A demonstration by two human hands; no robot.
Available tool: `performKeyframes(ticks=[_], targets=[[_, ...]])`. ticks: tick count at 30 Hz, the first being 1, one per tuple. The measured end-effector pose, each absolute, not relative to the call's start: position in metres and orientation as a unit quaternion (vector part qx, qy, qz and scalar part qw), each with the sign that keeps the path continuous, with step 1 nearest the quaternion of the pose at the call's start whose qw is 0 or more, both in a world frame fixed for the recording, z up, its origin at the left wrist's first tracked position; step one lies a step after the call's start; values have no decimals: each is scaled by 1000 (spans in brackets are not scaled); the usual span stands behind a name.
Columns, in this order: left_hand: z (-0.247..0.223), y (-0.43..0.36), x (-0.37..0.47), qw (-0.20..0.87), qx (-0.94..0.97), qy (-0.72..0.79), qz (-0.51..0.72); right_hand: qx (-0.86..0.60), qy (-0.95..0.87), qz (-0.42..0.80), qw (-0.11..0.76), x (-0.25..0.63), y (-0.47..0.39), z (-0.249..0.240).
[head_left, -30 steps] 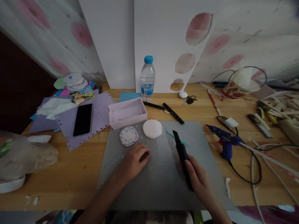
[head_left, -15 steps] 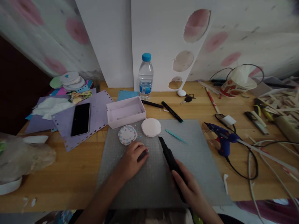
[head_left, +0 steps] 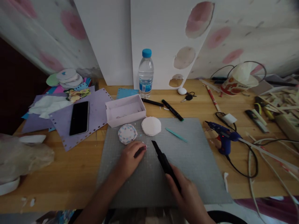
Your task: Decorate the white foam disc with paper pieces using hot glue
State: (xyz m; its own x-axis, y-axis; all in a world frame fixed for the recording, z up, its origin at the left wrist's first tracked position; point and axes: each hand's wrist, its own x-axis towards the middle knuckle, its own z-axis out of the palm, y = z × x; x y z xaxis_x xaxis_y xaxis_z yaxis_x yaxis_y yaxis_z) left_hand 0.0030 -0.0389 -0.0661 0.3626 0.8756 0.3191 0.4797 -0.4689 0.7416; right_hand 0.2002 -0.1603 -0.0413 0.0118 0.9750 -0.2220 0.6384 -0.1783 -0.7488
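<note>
My right hand (head_left: 182, 186) is wrapped round a black utility knife (head_left: 165, 163), its blade pointing up and left over the grey cutting mat (head_left: 196, 155). My left hand (head_left: 133, 155) rests on the mat with its fingers pinched round a small pinkish piece (head_left: 145, 147), mostly hidden by the fingertips. Just beyond the left hand lies a patterned round disc (head_left: 127, 133). Beside that disc is a plain white disc (head_left: 151, 126). Thin teal tweezers (head_left: 176, 135) lie to the right on the mat.
Behind the mat stand a pale open box (head_left: 126, 110), a water bottle (head_left: 146, 74) and markers (head_left: 173, 110). A blue glue gun (head_left: 223, 135) with its cable is at the right. To the left, a phone (head_left: 79, 118) lies on purple paper (head_left: 98, 109).
My right hand and the knife have moved left, bringing the blade nearer my left hand. The left fingertips have drawn closer together. The view has shifted slightly.
</note>
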Motion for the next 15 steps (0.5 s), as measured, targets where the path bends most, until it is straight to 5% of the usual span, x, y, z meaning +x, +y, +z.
performKeyframes(ticks=[15], targets=[[-63,-41,6,283,817,410,290,-689,-596,333,243,197,-158,-43]])
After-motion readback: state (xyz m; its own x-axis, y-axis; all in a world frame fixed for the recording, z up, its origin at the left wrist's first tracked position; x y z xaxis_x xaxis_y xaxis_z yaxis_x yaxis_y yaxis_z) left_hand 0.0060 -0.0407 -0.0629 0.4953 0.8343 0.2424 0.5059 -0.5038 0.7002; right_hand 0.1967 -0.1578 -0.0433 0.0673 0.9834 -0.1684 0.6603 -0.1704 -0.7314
